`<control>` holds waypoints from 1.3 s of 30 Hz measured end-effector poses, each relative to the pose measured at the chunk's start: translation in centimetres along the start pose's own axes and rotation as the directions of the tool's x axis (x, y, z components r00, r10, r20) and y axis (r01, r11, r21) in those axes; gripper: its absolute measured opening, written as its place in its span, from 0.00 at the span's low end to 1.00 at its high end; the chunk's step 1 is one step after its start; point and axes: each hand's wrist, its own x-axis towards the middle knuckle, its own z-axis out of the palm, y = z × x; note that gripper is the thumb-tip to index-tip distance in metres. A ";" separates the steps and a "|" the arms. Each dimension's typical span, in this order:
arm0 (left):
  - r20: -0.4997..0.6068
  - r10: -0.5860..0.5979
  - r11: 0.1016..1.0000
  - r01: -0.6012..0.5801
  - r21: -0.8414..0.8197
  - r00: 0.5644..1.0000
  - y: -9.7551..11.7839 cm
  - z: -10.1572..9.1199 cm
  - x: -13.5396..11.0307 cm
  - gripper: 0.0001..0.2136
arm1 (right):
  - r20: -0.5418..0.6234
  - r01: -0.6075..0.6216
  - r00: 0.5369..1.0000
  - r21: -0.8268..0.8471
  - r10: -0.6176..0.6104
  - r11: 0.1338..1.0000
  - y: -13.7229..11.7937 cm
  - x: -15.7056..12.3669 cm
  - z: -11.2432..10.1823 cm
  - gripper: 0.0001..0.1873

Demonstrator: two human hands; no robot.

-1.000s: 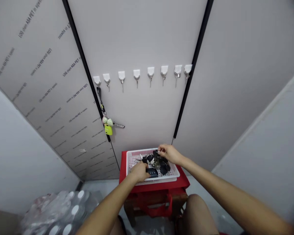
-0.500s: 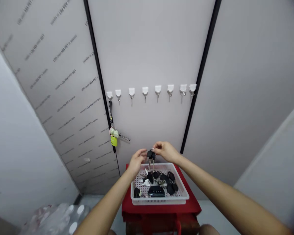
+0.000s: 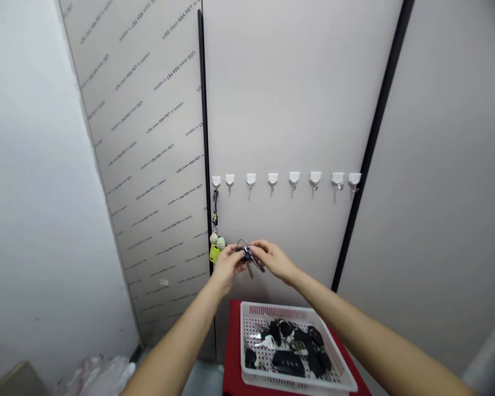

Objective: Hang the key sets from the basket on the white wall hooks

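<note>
Both my hands are raised in front of the grey wall panel and pinch one bunch of keys [image 3: 247, 256] with a black head and a metal ring. My left hand [image 3: 227, 264] grips it from the left, my right hand [image 3: 272, 258] from the right. Above them runs a row of several white wall hooks [image 3: 272, 179]. The leftmost hook carries a key set with a yellow-green tag [image 3: 215, 250], just left of my left hand. Below, a white perforated basket [image 3: 334, 374] holds several more black keys and fobs.
The basket stands on a red stool [image 3: 233, 352] against the wall. Black vertical strips [image 3: 375, 143] divide the wall panels. A panel with printed protective film [image 3: 148, 137] is on the left. Clear plastic wrapping [image 3: 99, 374] lies on the floor at the lower left.
My hands lifted a bunch of keys out of the basket and raised it toward the hooks. The camera tilted up and shifted, so basket and stool now sit at the bottom right.
</note>
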 end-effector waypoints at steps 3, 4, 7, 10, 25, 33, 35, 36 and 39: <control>-0.048 0.013 0.991 -0.019 -0.129 0.999 0.4 -0.6 0.2 0.08 | 0.087 -0.043 0.995 0.037 0.040 0.998 0.6 -0.5 0.9 0.17; -0.056 0.019 0.988 -0.027 -0.149 0.998 0.5 -0.8 0.3 0.08 | 0.084 -0.038 0.996 0.033 0.035 0.999 0.6 -0.5 1.1 0.16; -0.083 0.034 0.985 -0.048 -0.166 0.996 0.8 -1.1 0.4 0.08 | 0.043 0.008 0.999 -0.018 -0.008 1.000 0.3 -0.3 1.3 0.15; -0.094 0.030 0.985 -0.045 -0.164 0.995 0.8 -1.2 0.4 0.08 | 0.009 0.104 0.995 -0.168 -0.104 0.980 0.0 0.2 1.2 0.15; -0.101 -0.028 0.996 0.019 -0.091 0.994 0.6 -1.2 0.6 0.08 | 0.008 0.458 0.806 -0.642 -0.592 0.615 -0.2 1.1 2.1 0.09; -0.113 0.290 0.936 -0.257 0.242 0.950 2.9 -0.7 2.8 0.09 | -0.361 0.205 0.872 -0.344 -0.330 0.916 -5.0 7.9 1.6 0.10; -0.096 0.388 0.886 -0.342 0.313 0.917 3.9 -0.4 3.9 0.09 | -0.404 0.173 0.864 -0.324 -0.301 0.930 -6.0 9.7 1.5 0.10; -0.093 0.422 0.860 -0.366 0.355 0.902 4.3 -0.4 4.4 0.08 | -0.418 0.155 0.862 -0.321 -0.286 0.935 -6.4 10.4 1.5 0.10; -0.092 0.489 0.787 -0.393 0.476 0.867 5.0 -0.5 5.5 0.10 | -0.454 0.089 0.859 -0.323 -0.237 0.942 -7.3 11.8 1.5 0.11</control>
